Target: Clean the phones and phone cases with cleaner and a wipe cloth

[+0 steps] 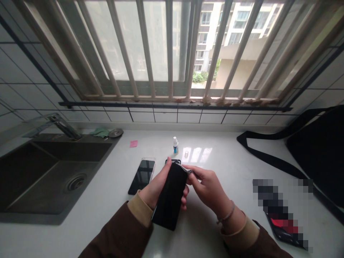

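Note:
A black smartphone (170,197) lies tilted in my left hand (157,179), whose fingers wrap behind it and show at its right edge. My right hand (205,184) pinches a small grey cloth (188,170) against the phone's upper right corner. Partly hidden behind the held phone is a dark-rimmed item (176,161), perhaps a phone case, on the counter. A second phone (143,175) rests flat to the left of my left hand. Beyond the hands stands a small white bottle (175,146) with a blue label, and a small clear cap (186,154) sits beside it.
A dark sink (59,172) with a faucet (63,125) is on the left. A green cloth (100,132) and a pink note (133,143) lie near its back edge. To the right are a black bag (319,154) with its strap and a partly blurred dark item (285,227).

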Demonstrator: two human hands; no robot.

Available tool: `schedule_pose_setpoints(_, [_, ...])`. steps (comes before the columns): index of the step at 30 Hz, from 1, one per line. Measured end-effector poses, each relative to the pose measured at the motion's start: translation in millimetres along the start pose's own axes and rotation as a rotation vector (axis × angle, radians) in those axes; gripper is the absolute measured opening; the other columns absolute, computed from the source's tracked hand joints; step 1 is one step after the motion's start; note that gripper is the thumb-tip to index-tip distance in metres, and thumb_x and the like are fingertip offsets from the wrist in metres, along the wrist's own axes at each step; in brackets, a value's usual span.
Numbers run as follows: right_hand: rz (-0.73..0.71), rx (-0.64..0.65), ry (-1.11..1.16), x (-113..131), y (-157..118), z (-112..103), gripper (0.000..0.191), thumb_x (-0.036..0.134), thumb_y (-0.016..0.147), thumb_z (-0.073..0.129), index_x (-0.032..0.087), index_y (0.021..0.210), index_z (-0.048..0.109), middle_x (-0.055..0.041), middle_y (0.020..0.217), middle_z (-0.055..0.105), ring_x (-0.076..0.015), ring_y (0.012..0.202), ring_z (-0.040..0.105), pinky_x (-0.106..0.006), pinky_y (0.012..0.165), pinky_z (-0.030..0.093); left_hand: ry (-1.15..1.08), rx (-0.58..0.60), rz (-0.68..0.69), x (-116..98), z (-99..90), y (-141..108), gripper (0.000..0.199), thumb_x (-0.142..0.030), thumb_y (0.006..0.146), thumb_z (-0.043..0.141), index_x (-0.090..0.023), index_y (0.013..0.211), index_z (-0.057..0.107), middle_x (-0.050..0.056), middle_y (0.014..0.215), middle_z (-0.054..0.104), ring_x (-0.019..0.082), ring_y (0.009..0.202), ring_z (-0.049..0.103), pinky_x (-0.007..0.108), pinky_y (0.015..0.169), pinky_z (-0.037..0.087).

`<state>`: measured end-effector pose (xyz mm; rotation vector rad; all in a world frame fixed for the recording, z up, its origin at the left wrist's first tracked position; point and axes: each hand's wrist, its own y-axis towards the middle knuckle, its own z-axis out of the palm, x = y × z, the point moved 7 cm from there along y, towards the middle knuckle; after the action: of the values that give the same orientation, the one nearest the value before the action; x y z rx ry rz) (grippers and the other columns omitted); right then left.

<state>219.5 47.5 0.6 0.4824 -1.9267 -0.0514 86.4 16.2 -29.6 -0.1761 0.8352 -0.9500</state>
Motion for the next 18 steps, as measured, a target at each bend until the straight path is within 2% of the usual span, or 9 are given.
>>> schedule_pose_setpoints(3, [0.042, -0.019, -0.06, -5, 1, 0, 0.035, 0.026, 0.103, 0.055, 0.022, 0.129, 0.078, -0.0064, 0.093, 0.084, -0.0232, 0.079, 0.079, -0.034, 0.074, 0.06, -0.013, -0.014, 0.029, -4, -2.4, 1, 0.099, -0.103, 0.075, 0.035, -0.015, 0.101, 0.072, 0.009, 0.08, 0.067, 0.02, 0.063, 0.066, 0.038, 0.068, 0.061])
schedule_pose_setpoints(5, [0.051, -0.011, -0.059, -5, 0, 2, 0.035, 0.027, 0.103, 0.054, 0.022, 0.128, 0.078, -0.0062, 0.092, 0.083, -0.0228, 0.077, 0.078, -0.034, 0.073, 0.06, -0.002, -0.037, 0.002, 0, -6.6, 4, 0.097, -0.103, 0.076, 0.035, -0.016, 0.098, 0.072, 0.008, 0.077, 0.066, 0.021, 0.061, 0.065, 0.039, 0.067, 0.061])
schedule_pose_setpoints(7, [0.028, 0.01, -0.027, -3, -1, 7, 0.035, 0.028, 0.104, 0.054, 0.024, 0.13, 0.077, -0.0068, 0.103, 0.084, -0.0237, 0.083, 0.078, -0.036, 0.079, 0.061, 0.023, -0.069, -0.072, 11, -11.3, 7, 0.096, -0.103, 0.075, 0.036, -0.015, 0.094, 0.071, 0.009, 0.075, 0.066, 0.022, 0.06, 0.065, 0.04, 0.065, 0.06])
schedule_pose_setpoints(11, [-0.055, 0.028, 0.023, 5, -2, 11, 0.036, 0.027, 0.105, 0.055, 0.028, 0.135, 0.075, -0.0065, 0.126, 0.08, -0.0277, 0.109, 0.077, -0.041, 0.098, 0.06, 0.061, -0.078, -0.196, 28, -13.0, 11, 0.1, -0.106, 0.071, 0.035, -0.014, 0.088, 0.07, 0.011, 0.073, 0.065, 0.024, 0.059, 0.065, 0.042, 0.062, 0.06])
schedule_pose_setpoints(14, [-0.07, 0.003, 0.029, 7, -1, 9, 0.036, 0.028, 0.106, 0.053, 0.029, 0.135, 0.074, -0.006, 0.128, 0.079, -0.0282, 0.116, 0.076, -0.043, 0.103, 0.059, 0.078, -0.05, -0.188, 26, -9.4, 12, 0.093, -0.103, 0.074, 0.04, -0.016, 0.088, 0.067, 0.007, 0.069, 0.061, 0.02, 0.055, 0.06, 0.037, 0.059, 0.06])
schedule_pose_setpoints(18, [-0.093, -0.086, 0.041, 8, 0, 1, 0.034, 0.029, 0.108, 0.052, 0.027, 0.134, 0.074, -0.0067, 0.131, 0.078, -0.0286, 0.123, 0.073, -0.045, 0.109, 0.057, 0.09, -0.065, -0.101, 15, -9.1, 12, 0.064, -0.083, 0.088, 0.057, -0.019, 0.091, 0.06, -0.002, 0.063, 0.049, 0.011, 0.048, 0.046, 0.022, 0.047, 0.049])
